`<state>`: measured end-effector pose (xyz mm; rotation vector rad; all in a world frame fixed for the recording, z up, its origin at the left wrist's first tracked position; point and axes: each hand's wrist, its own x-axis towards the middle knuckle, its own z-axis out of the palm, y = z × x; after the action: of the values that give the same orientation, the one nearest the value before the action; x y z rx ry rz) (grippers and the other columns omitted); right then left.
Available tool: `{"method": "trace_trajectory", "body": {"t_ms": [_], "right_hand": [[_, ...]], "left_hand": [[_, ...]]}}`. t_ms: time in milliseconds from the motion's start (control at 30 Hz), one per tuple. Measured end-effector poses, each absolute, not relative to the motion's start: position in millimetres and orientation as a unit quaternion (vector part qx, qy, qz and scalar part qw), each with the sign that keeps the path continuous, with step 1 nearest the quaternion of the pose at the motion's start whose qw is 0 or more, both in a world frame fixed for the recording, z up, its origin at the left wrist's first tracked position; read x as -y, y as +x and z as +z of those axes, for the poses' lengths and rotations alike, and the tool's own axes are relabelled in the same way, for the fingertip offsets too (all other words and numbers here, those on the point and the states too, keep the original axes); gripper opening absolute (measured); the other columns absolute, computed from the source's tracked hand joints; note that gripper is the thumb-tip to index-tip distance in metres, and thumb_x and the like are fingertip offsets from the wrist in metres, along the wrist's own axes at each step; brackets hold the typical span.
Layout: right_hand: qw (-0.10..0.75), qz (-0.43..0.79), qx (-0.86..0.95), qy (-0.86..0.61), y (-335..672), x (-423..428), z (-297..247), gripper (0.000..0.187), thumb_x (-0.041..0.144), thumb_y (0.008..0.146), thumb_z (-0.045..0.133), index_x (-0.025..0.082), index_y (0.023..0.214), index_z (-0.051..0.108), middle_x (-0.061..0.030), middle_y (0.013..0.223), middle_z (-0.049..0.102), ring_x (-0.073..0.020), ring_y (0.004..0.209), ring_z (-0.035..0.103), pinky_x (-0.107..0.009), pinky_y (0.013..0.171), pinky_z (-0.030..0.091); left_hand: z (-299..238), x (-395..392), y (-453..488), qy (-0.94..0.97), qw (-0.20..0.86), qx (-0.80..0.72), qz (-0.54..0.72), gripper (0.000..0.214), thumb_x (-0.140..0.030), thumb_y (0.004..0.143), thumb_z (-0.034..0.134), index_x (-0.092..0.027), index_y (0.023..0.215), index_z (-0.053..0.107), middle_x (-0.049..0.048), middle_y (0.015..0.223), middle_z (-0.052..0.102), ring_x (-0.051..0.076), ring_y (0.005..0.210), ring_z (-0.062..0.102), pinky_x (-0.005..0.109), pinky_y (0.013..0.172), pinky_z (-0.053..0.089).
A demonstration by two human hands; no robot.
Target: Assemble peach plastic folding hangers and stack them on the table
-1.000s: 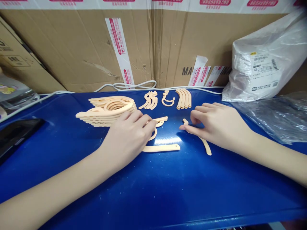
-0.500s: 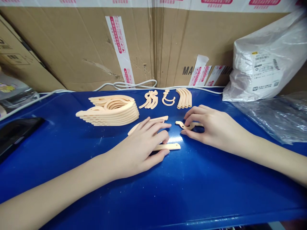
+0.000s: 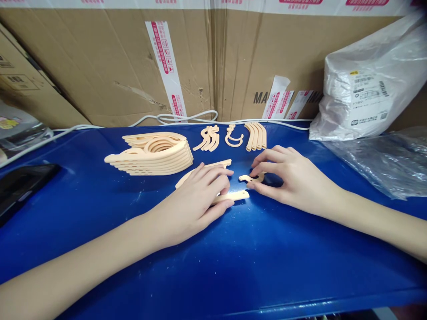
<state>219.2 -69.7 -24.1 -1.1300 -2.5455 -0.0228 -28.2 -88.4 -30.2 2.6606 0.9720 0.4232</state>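
Observation:
My left hand point(image 3: 200, 200) is curled over a beige plastic hanger piece, its thumb and fingers on the near arm point(image 3: 238, 196). The far arm point(image 3: 220, 165) shows beyond the knuckles; the joint between them is hidden under the palm. To the right, my right hand point(image 3: 287, 175) pinches a small curved beige hanger hook point(image 3: 246, 178) close to the table, its end pointing at the left hand. The hook and the near arm are a short gap apart.
Behind the left hand lies a stack of beige hanger pieces point(image 3: 150, 165). Along the back are several small hooks point(image 3: 209, 138), more hooks point(image 3: 235, 141) and curved strips point(image 3: 256, 137). A black phone point(image 3: 26, 186), a white cable point(image 3: 187, 119), cardboard boxes point(image 3: 110, 66) and a plastic parcel point(image 3: 363, 89) surround them.
My right hand has brought the hook slightly left and nearer. The near arm under my left hand has shifted up toward the far arm, narrowing the gap between them.

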Motion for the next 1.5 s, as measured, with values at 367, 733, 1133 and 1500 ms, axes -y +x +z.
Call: {"method": "trace_trajectory", "body": {"t_ms": [367, 733, 1133, 1500], "right_hand": [[0.242, 0.058, 0.88, -0.404, 216.0, 70.0, -23.3, 0.008, 0.023, 0.082, 0.059, 0.021, 0.075, 0.056, -0.0046, 0.086, 0.065, -0.0199, 0.083, 0.056, -0.035, 0.077, 0.045], [0.153, 0.135, 0.888, -0.412, 213.8, 80.7, -16.7, 0.032, 0.036, 0.101, 0.028, 0.022, 0.08, 0.047, 0.0015, 0.063, 0.053, -0.0131, 0.053, 0.048, -0.029, 0.055, 0.034], [0.123, 0.175, 0.886, -0.412, 210.5, 87.8, -16.3, 0.037, 0.041, 0.104, 0.025, 0.023, 0.077, 0.041, 0.0029, 0.064, 0.051, -0.0132, 0.055, 0.047, -0.029, 0.058, 0.032], [0.13, 0.202, 0.876, -0.417, 208.9, 88.2, -15.9, 0.037, 0.043, 0.104, 0.027, 0.022, 0.078, 0.042, 0.0033, 0.064, 0.05, -0.0128, 0.057, 0.047, -0.029, 0.059, 0.031]], "left_hand": [[-33.7, 88.2, -29.2, 0.909, 0.14, -0.345, 0.187, 0.019, -0.033, 0.101, 0.04, -0.022, 0.086, 0.044, 0.0077, 0.132, 0.058, 0.022, 0.134, 0.044, 0.053, 0.115, 0.031], [-32.5, 89.1, -28.3, 0.896, 0.179, -0.352, 0.201, 0.016, -0.029, 0.101, 0.04, -0.023, 0.087, 0.039, 0.0061, 0.124, 0.058, 0.019, 0.135, 0.042, 0.05, 0.117, 0.026], [-33.6, 89.6, -27.4, 0.89, 0.193, -0.348, 0.22, 0.015, -0.029, 0.102, 0.039, -0.023, 0.088, 0.039, 0.0063, 0.118, 0.056, 0.02, 0.132, 0.044, 0.051, 0.115, 0.028], [-28.3, 91.4, -25.6, 0.886, 0.217, -0.349, 0.215, 0.017, -0.03, 0.101, 0.04, -0.023, 0.086, 0.037, 0.0061, 0.115, 0.055, 0.022, 0.132, 0.044, 0.051, 0.115, 0.026]]}}
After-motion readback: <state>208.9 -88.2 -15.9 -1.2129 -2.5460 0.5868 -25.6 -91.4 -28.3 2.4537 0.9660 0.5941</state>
